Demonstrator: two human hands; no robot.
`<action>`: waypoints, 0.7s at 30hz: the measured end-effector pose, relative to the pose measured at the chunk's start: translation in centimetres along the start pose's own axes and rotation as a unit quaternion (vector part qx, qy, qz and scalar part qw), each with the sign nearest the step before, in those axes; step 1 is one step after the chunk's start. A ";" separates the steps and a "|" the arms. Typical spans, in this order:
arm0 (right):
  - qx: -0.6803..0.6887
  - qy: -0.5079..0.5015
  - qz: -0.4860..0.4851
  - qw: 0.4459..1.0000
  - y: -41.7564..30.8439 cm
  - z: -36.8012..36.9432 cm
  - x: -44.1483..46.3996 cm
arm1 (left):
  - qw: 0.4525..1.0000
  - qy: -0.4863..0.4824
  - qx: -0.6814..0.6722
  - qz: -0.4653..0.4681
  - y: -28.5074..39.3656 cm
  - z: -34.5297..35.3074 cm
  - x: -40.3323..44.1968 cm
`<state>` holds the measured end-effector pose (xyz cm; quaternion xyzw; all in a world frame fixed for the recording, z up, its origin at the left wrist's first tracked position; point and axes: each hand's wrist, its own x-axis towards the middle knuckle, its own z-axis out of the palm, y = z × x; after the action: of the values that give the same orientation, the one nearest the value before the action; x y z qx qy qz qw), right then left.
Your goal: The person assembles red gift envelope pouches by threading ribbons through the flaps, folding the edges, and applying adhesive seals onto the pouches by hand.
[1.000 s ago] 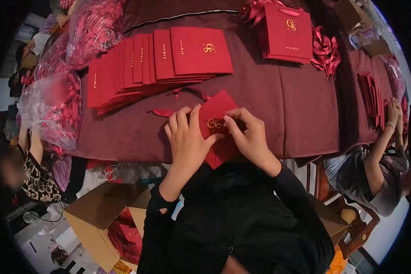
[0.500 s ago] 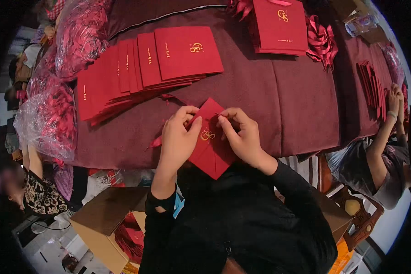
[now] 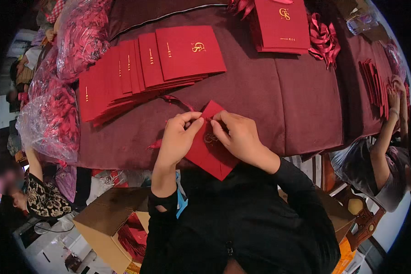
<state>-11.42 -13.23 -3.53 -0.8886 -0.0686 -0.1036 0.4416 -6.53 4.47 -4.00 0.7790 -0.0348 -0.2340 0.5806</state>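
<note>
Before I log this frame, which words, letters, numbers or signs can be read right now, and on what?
"GS" (stylised gold letters): topmost fanned bag.
"GS" (same gold logo): upper-right bag.
Gold logo on the held red bag: dim, close against the right hand, not clearly readable.
Small gold lettering on the first two and other fanned bags: too small to read.

The maroon cloth (image 3: 253, 98) is pretty loaded up tbh. A row of red bags (image 3: 109, 82) is fanned out on the left, with see-through sacks (image 3: 52, 121) bunched along that edge. Top right, a smaller pile (image 3: 284, 32) is stacked beside tangled ribbons (image 3: 324, 41), a loose ribbon (image 3: 180, 102) is strewn near the front, and more bags (image 3: 373, 86) are lined up far right.
</note>
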 end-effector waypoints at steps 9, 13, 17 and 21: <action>-0.041 -0.033 0.045 0.998 -0.6 -0.2 0.5 | 0.998 0.016 0.022 0.059 0.7 0.4 -0.3; -0.055 -0.068 0.071 0.994 -1.1 -0.5 1.1 | 0.999 -0.004 0.043 0.026 0.5 0.3 -0.3; -0.068 -0.084 0.075 0.991 -1.4 -0.1 1.3 | 0.993 0.022 0.074 0.087 0.8 0.4 -0.7; -0.056 -0.052 0.078 0.994 -0.9 0.3 1.2 | 0.988 0.008 0.121 0.093 1.4 0.3 -0.7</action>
<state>-10.44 -12.42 -2.73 -0.9189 -0.0164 -0.0264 0.3934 -6.94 3.92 -2.55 0.8385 -0.1302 -0.1673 0.5019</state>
